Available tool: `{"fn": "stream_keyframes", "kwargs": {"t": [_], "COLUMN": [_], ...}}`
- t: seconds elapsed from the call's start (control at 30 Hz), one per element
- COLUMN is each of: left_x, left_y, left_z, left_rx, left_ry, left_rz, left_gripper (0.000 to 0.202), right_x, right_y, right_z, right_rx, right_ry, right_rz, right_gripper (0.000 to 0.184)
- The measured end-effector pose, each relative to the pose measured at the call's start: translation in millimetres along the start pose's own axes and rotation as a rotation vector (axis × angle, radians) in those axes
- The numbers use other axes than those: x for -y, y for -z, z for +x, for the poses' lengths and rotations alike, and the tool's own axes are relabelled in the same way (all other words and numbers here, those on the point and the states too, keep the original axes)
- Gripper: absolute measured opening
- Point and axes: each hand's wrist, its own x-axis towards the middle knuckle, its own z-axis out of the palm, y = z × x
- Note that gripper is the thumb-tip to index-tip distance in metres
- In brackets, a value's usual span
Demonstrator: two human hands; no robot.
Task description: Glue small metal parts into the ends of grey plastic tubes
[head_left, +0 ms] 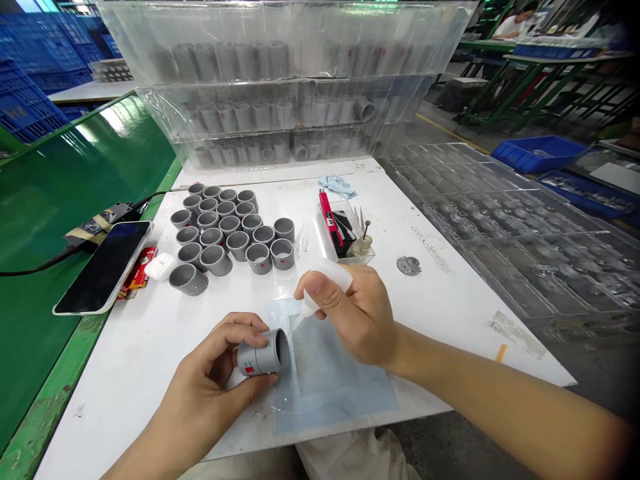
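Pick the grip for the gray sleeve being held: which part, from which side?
Grip the outer wall at its red-labelled end, coming from the left, as the left hand does, pinching across the wall. The gray sleeve lies on its side, open mouth facing right toward the nozzle of the white bottle in the right hand, so that end is probably best kept clear.

At the counter's (450, 313) near edge, the right hand (360, 313) covers most of the bottle (333, 272), leaving only its rounded end and thin nozzle showing. The left hand (215, 380) hides the back of the tube (263, 357), and the tube's red label (249, 368) is too small to read. At the counter's far edge, cloudy trays (280, 40) blur the grey pieces (260, 113) inside, and the top tray is cut off by the picture's edge. Off the counter's left side, a cable (30, 270) runs out of the picture.
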Motion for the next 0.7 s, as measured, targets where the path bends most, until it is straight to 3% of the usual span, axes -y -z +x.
{"fn": "stream_keyframes", "kwargs": {"t": [0.2, 0.43, 0.7], "left_x": [-0.1, 0.7, 1.5], "left_y": [-0.2, 0.3, 2.4], "left_z": [1.7, -1.0, -2.6], "left_rx": [0.004, 0.012, 0.046], "left_ry": [-0.01, 0.015, 0.0], "left_rz": [0.012, 0.013, 0.068], "left_gripper": [0.037, 0.032, 0.037], "right_x": [-0.7, 5.0, 5.7], "right_y": [0.2, 0.1, 0.0], "right_z": [-3.4, -5.0, -4.2], "right_rx": [0.054, 0.116, 0.114], "right_ry": [-0.052, -0.269, -0.281], "right_rz": [0.024, 0.227, 0.226], "right_gripper": [0.047, 0.051, 0.051]}}
